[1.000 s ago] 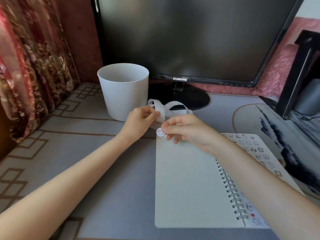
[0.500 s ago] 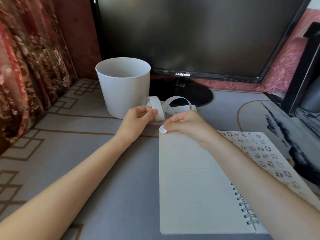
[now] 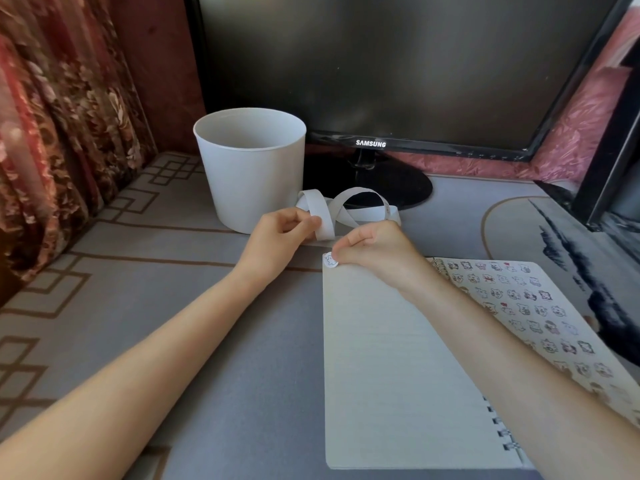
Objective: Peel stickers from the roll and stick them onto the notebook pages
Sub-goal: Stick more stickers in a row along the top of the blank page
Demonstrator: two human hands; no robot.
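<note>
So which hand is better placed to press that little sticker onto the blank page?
The right hand. It holds the sticker at the top left corner of the notebook page, while the left hand grips the sticker strip off the page, near the white bucket.

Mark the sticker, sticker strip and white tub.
sticker (image 3: 330, 260): head view, printed face, at the page's top left corner.
sticker strip (image 3: 323, 223): head view, wide band of the left loop.
white tub (image 3: 252, 192): head view, front wall.
</note>
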